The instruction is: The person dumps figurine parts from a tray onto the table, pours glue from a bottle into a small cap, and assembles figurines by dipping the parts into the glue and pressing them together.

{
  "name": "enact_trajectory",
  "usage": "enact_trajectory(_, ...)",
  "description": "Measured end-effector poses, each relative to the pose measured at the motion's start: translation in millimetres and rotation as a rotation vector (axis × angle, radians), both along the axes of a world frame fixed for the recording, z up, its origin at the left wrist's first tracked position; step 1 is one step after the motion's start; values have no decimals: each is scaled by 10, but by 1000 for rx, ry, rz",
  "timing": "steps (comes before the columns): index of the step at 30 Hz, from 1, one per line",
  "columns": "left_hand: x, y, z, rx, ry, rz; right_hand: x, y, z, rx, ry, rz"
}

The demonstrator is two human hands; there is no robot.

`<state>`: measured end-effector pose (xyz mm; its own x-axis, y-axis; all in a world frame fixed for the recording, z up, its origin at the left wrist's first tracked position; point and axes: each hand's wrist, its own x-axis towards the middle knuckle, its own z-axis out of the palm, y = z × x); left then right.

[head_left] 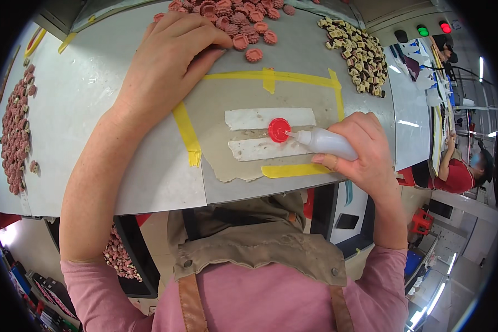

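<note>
My right hand (pixel 362 149) is wrapped round a translucent white squeeze bottle (pixel 333 143), tilted so its thin nozzle points left. The nozzle tip is at a bright red round piece (pixel 278 130), which lies across two white strips (pixel 268 117) on a beige sheet (pixel 221 160). At the near left edge of a heap of pink scalloped pieces (pixel 239 22), my left hand (pixel 174 50) rests with its fingers bent and its thumb close to the index finger. What lies between those fingertips is hidden.
Yellow tape (pixel 301 170) borders the beige sheet. Small cream-and-dark pieces (pixel 362 58) are heaped at the far right, and dusky pink ones (pixel 15 135) at the far left. A tray of similar pieces (pixel 119 257) sits below the table edge. Another person (pixel 462 171) works off to the right.
</note>
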<state>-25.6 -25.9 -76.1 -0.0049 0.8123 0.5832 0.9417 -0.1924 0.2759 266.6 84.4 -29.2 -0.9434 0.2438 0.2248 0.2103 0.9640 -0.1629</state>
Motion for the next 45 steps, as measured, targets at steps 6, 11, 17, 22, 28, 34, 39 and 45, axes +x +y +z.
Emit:
enact_trajectory(6, 144, 135, 131, -35, -69, 5, 222, 173, 5, -282, 43, -124)
enact_trajectory(11, 178, 76, 144, -24, 11, 141, 565, 561, -205, -729, 470, -455)
enact_trajectory(17, 278, 148, 271, 9, 114, 115, 919, 1868, -98, -463, 643, -711)
enact_trajectory(22, 318, 113, 235, 15, 136, 123, 973, 2284, -203, -340, 575, -950)
enact_trajectory(28, 285, 152, 234, 28, 155, 117, 1242, 2374, -403, 82, 753, -896)
enact_trajectory(34, 271, 108, 193, 85, -233, 90, 827, 1298, -91, -316, 435, -628)
enact_trajectory(39, 328, -15, 332, 19, -641, 123, 796, 1175, -247, -264, 304, -583)
enact_trajectory(45, 328, -129, 357, -58, -993, 20, 619, 527, -85, -830, 524, -459)
